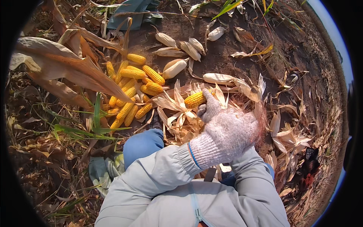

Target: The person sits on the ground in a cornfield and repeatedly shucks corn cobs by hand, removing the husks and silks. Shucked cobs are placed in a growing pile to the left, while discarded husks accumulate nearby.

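Note:
My left hand (219,142), in a pale knitted glove with a blue-edged cuff, crosses over my right hand. Its fingers are turned away and hidden, with reddish corn silk (262,122) around its far side. Under it, my right hand (211,106) is mostly covered; a gloved thumb and a bent finger that appear to be its own grip a bare yellow corn cob (195,100). Peeled dry husk (181,109) spreads out beside and below this cob. Left of my hands lies a pile of husked yellow cobs (133,73).
Several ears in pale husks (191,51) lie on the brown soil ahead, one (218,78) just beyond my hands. Large dry leaves (71,68) jut over the pile from the left. Loose husks (289,139) litter the right side. A blue-green cloth or sack (129,15) lies at the top.

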